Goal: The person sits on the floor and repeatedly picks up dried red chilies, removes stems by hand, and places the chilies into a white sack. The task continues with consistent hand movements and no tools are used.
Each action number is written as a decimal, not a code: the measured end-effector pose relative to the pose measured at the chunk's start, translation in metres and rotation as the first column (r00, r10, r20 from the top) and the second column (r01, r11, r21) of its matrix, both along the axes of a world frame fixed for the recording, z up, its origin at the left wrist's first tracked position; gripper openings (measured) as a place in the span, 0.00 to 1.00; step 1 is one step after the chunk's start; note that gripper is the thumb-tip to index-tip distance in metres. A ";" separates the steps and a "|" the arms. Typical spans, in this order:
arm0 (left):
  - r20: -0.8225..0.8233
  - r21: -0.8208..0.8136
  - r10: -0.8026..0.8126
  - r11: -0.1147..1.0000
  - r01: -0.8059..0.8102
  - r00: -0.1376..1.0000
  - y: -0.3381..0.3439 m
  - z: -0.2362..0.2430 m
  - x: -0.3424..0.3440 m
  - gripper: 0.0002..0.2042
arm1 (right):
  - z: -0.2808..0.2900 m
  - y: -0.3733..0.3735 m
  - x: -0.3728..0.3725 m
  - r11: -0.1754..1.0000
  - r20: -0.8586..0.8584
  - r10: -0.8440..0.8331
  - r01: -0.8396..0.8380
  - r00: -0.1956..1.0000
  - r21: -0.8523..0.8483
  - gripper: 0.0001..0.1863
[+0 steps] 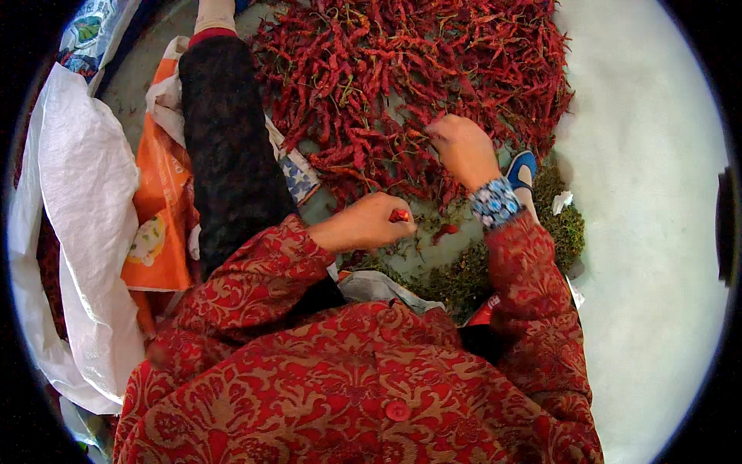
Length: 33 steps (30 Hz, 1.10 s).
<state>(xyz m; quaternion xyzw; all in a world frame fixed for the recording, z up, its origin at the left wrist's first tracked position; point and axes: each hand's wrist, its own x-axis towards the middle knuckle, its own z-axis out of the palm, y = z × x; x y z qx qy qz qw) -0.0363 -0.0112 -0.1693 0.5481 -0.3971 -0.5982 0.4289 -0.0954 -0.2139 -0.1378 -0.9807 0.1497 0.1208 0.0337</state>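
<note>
A broad heap of dried red chilies [386, 69] covers the floor in front of me. My left hand [359, 224] is closed in a loose fist just on the near side of the heap, and a piece of red chili [399, 216] pokes out by its thumb. My right hand [468, 151] reaches to the heap's near right part with fingers bent and pressed together among the chilies. Whatever those fingertips hold is hidden. Below the hands, a single loose chili [444, 232] lies on the floor between the heap and a mound of green-brown stems [464, 278].
To the left stand a white woven sack [89, 209] and an orange printed bag [158, 224], beside my outstretched leg in dark trousers [232, 147]. A blue shoe [522, 168] shows past my right wrist. Pale floor [641, 232] runs along the right.
</note>
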 end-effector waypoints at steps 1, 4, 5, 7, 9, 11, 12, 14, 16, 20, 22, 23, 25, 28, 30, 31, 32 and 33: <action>-0.014 0.003 0.015 1.000 -0.015 1.000 0.000 -0.001 0.002 0.12 | -0.004 0.001 0.019 0.996 0.047 -0.007 0.003 0.999 0.090 0.11; -0.031 -0.062 0.115 0.991 -0.117 0.993 0.001 -0.007 0.003 0.11 | -0.053 0.008 0.057 0.989 0.060 -0.074 0.066 0.995 0.132 0.07; -0.021 -0.082 0.134 0.987 -0.136 0.991 0.000 -0.006 0.005 0.11 | -0.069 0.003 0.063 0.988 0.031 -0.129 0.125 0.991 0.091 0.07; -0.009 -0.105 0.177 0.979 -0.177 0.984 0.000 -0.002 0.008 0.10 | -0.094 0.005 0.075 0.972 -0.034 -0.235 0.236 0.971 0.015 0.08; 0.027 -0.120 0.205 0.972 -0.201 0.978 0.002 0.002 0.012 0.10 | -0.098 0.003 0.078 0.948 -0.081 -0.257 0.268 0.963 0.172 0.13; 0.000 -0.130 0.233 0.964 -0.231 0.973 0.005 0.006 0.015 0.10 | -0.085 0.010 0.089 0.828 -0.162 -0.346 0.382 0.924 0.410 0.15; -0.056 -0.110 0.232 0.965 -0.237 0.971 0.004 0.010 0.016 0.09 | -0.090 0.011 0.088 0.750 -0.162 -0.431 0.452 0.888 0.482 0.17; -0.069 -0.169 0.240 0.954 -0.249 0.968 0.001 0.011 0.015 0.09 | -0.100 0.009 0.093 0.896 -0.171 -0.253 0.297 0.952 0.330 0.18; -0.061 -0.193 0.246 0.948 -0.253 0.967 0.000 0.011 0.015 0.09 | -0.108 0.014 0.100 0.927 -0.204 -0.295 0.331 0.933 0.174 0.17; -0.060 -0.199 0.270 0.940 -0.277 0.961 0.000 0.013 0.019 0.08 | -0.100 -0.004 0.077 0.979 -0.092 0.197 -0.191 0.976 0.073 0.07; -0.077 -0.172 0.332 0.924 -0.340 0.940 0.002 0.012 0.023 0.08 | -0.062 0.010 0.061 0.158 -0.353 -0.688 0.605 0.634 0.780 0.05; -0.089 -0.149 0.368 0.914 -0.377 0.926 0.003 0.013 0.026 0.08 | -0.039 0.020 0.054 0.094 -0.357 -0.703 0.577 0.616 0.812 0.06; -0.186 -0.046 0.439 0.890 -0.454 0.879 0.003 0.016 0.030 0.08 | -0.005 0.030 0.033 -0.027 -0.356 -0.749 0.511 0.559 0.859 0.09; -0.337 0.214 0.604 0.796 -0.566 0.722 0.000 0.024 0.040 0.06 | 0.002 0.045 0.012 0.181 -0.149 -0.806 0.479 0.573 0.859 0.11; -0.418 0.214 0.647 0.753 -0.623 0.638 -0.003 0.018 0.042 0.08 | 0.012 0.051 0.008 0.397 -0.009 -0.745 0.455 0.667 0.798 0.12; -0.446 0.218 0.663 0.732 -0.645 0.601 -0.004 0.014 0.041 0.09 | 0.017 0.059 0.005 0.406 0.011 -0.743 0.438 0.670 0.802 0.12; -0.433 0.198 0.665 0.729 -0.655 0.609 -0.006 0.010 0.039 0.10 | 0.015 0.063 0.003 0.500 0.059 -0.679 0.403 0.732 0.767 0.12; -0.426 0.172 0.658 0.733 -0.659 0.621 -0.009 0.008 0.038 0.10 | 0.014 0.067 0.002 0.592 0.107 -0.613 0.365 0.783 0.719 0.12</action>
